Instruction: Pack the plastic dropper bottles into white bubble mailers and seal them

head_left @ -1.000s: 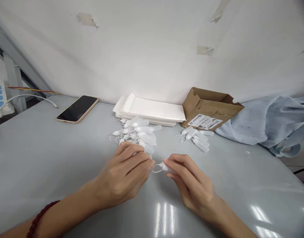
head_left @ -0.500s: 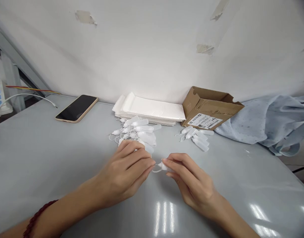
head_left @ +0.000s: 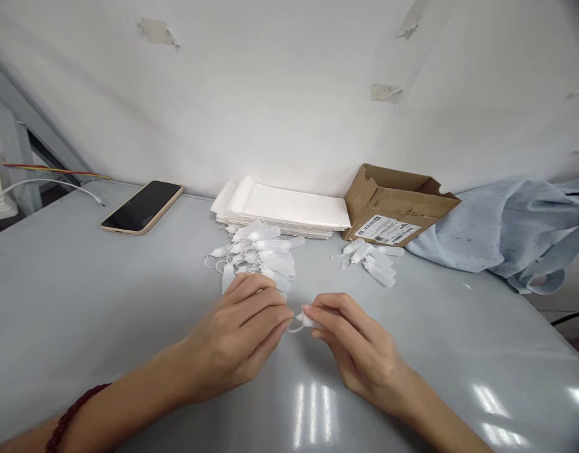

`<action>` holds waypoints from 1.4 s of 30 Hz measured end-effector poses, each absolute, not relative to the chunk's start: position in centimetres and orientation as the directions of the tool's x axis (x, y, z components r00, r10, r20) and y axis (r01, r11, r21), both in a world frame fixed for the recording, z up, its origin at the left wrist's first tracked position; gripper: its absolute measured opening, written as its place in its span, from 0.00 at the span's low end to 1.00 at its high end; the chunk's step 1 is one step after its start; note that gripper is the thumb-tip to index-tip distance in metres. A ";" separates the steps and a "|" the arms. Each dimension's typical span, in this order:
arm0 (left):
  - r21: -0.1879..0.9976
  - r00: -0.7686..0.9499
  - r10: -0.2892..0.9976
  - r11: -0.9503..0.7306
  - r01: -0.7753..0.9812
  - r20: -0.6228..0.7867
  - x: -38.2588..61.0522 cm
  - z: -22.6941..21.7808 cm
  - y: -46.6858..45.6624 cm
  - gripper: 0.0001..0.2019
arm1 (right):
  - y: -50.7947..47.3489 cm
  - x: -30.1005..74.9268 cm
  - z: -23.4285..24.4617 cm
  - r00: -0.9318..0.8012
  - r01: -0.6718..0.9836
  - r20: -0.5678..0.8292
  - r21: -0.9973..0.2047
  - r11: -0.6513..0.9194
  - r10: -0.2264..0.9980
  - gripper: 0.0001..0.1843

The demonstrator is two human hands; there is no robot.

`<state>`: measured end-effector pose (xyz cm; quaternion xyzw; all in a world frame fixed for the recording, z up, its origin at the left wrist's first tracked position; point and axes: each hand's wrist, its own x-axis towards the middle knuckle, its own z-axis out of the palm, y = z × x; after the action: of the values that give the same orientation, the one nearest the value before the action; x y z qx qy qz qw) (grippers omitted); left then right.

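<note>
Since approx. 0.5 s ago, right hand (head_left: 358, 343) has come a bit closer to left hand (head_left: 237, 333), bringing the small white bottle (head_left: 306, 319) with it; its thin white loop (head_left: 295, 329) now bows rounder, & view has swung slightly right. From my remote seat: right thumb & fingers are pinched nearly closed on the bottle, which sits mid-scene, near side, between my 2 hands, its nozzle end aimed left. Left fingers are curled w/ fingertips bunched right at the nozzle end; contact pt. is hidden, so can't tell what, if anything, they grip. Dark red bracelet (head_left: 75, 409) on left wrist. Just beyond left hand, 1 big pile of similar bottles (head_left: 275, 261) on the gray tabletop (head_left: 176, 283); 1 smaller bottle group (head_left: 379, 272) lies farther right. Far side, center: stack of white envelopes (head_left: 294, 207), w/ open brown carton (head_left: 407, 204) just right of it, label facing near side. Light-blue cloth (head_left: 488, 226) at far right, phone (head_left: 143, 206) at far left, white cable (head_left: 58, 180) beyond that.
</note>
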<state>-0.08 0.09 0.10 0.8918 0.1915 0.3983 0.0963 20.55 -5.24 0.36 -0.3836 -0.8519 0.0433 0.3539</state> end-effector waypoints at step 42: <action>0.217 0.315 0.594 -0.655 0.724 0.740 -2.2 -0.1 3.8 0.06 | 0.3 31.8 -2.5 0.036 0.980 0.307 -0.198 0.027 0.951 0.16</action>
<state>-2.19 3.79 -0.08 0.8072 0.4082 0.4193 -0.0779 31.76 0.28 -2.50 -0.6964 -0.6932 -0.0399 0.1815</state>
